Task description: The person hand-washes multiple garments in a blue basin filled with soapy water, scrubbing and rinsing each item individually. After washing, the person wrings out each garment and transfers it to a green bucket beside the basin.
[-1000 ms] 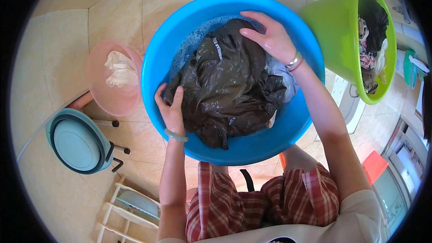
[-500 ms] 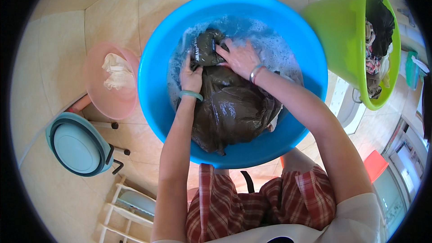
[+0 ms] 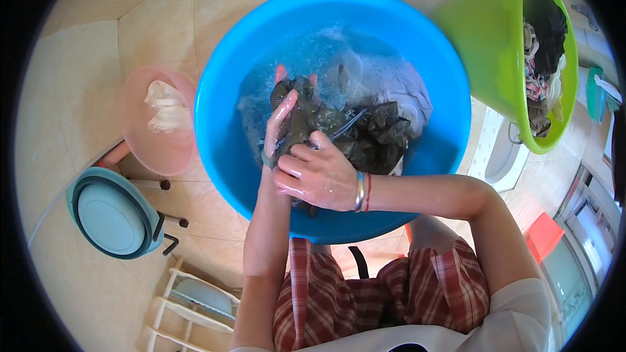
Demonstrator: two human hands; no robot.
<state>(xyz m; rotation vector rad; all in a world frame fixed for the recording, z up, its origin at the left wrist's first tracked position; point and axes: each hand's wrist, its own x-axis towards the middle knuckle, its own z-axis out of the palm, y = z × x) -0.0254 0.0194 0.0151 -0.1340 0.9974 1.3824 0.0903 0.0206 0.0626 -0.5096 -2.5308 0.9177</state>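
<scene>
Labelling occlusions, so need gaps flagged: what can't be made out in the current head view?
All in the head view:
- Left hand: palm, hidden by the dark cloth.
- Right hand: what its palm touches, hidden by the hand itself.
- Blue basin: bottom, hidden by cloudy water and cloth.
- Green bucket: lower contents, hidden by its wall.
- Rack: cut off by the lower edge.

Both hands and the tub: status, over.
Left hand holding dark garment. Right hand curled by left wrist, grip unclear. Pale garment alongside in blue tub.
</scene>
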